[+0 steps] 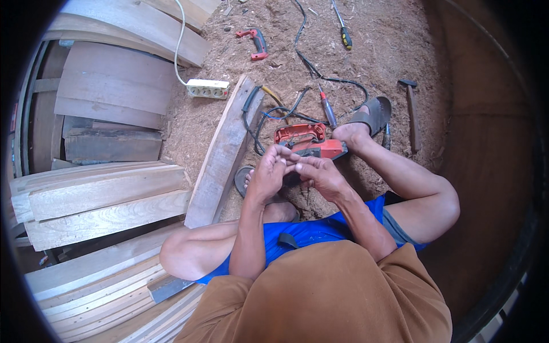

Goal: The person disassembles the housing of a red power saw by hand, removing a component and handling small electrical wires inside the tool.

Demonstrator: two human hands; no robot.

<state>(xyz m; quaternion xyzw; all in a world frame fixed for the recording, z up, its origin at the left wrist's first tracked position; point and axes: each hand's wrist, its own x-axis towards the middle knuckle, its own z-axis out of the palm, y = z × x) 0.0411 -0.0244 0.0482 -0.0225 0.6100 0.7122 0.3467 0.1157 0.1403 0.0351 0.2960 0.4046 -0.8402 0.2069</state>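
My left hand (270,174) and my right hand (323,176) meet fingertip to fingertip in front of me. Both are closed in a pinch, and whatever lies between the fingers is too small to make out. Just beyond and partly behind them is a red and black power tool (333,149) with its housing opened and wires showing inside. Black, blue and yellow cables trail from it across the sawdust. A screwdriver (327,108) with a translucent handle lies close past the tool, its tip pointing away from me.
A loose red and black handle cover (260,44) lies farther off, near a yellow-black screwdriver (346,37). A hammer (413,114) rests at right beyond my sandalled foot (374,112). Left are a thick plank (220,160), a white power strip (207,89) and stacked boards (108,191).
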